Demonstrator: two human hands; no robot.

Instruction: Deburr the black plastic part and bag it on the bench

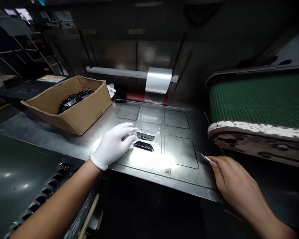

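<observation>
My left hand [114, 144], in a white glove, rests on the metal worktable [64, 139], its fingertips touching a small black plastic part [145, 136]. A second black part [144, 146] lies just in front of it, under bright light. My bare right hand [233, 182] is at the table's front right edge and pinches a thin pointed tool [203, 157] that points left. The hand and tool are apart from the black parts.
A cardboard box [74, 113] with several black parts stands at the back left. A roll of clear film [158, 79] hangs on a bar behind. A green conveyor belt [259, 99] rises at the right. Rectangular outlines [176, 119] mark the tabletop.
</observation>
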